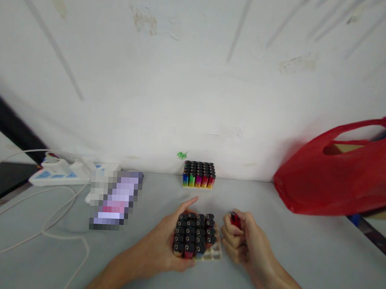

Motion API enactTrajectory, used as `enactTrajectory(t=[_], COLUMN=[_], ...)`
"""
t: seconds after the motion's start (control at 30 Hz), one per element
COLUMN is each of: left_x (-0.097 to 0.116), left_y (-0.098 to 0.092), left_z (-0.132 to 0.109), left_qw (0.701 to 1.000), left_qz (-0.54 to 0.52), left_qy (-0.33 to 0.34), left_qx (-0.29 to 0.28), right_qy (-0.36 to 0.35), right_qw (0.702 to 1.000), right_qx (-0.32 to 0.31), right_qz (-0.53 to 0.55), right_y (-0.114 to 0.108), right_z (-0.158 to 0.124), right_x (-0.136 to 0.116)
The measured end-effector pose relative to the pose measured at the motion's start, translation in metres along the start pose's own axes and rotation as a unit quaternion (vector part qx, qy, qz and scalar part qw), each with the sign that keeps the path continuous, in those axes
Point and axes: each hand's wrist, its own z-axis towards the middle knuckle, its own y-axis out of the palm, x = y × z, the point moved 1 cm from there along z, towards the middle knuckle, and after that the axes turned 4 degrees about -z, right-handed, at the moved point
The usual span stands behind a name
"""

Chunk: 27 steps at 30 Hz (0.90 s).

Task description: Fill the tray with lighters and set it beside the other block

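My left hand [166, 241] wraps round the left side of a pale slotted tray [216, 253], thumb and fingers along its edges. Rows of lighters [189, 238] with black tops stand upright in that tray. Bare slots show along its right side and front right corner. Just right of the tray, my right hand [240, 236] is closed round a red lighter [236, 221], its black top showing above the curled fingers. Farther back by the wall, a second tray of lighters [199, 179] in bright mixed colours stands apart from both hands.
A white power strip [63, 175] with plugs and loose white cables [86, 248] lies at the left. Near it is a phone [118, 201], blurred out. A red plastic bag [335, 176] stands at the right. The white wall [195, 85] bounds the grey table [158, 202] behind.
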Motion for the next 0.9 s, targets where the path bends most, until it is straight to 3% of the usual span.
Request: enactTrajectory(t=[0.33, 0.53, 0.67, 0.77, 0.9], left_x=[-0.005, 0.0, 0.006, 0.005, -0.001], left_y=[0.001, 0.001, 0.002, 0.002, 0.001], left_z=[-0.002, -0.001, -0.001, 0.0, -0.001], left_qw=[1.0, 1.0, 1.0, 1.0, 1.0], left_qz=[-0.011, 0.0, 0.006, 0.003, -0.005], left_qy=[-0.016, -0.005, 0.002, 0.003, 0.006], left_qx=[0.021, 0.011, 0.001, -0.002, 0.009], right_qy=[-0.015, -0.161, -0.222, -0.231, -0.218], right_qw=[1.0, 0.983, 0.964, 0.96, 0.961], right_qx=[0.002, 0.027, 0.039, 0.017, -0.056], right_qz=[0.006, -0.079, -0.141, -0.158, -0.162], right_y=[-0.001, 0.003, -0.001, -0.005, -0.008], right_z=[0.01, 0.005, 0.002, 0.001, -0.003], right_x=[0.001, -0.004, -0.007, -0.01, -0.017])
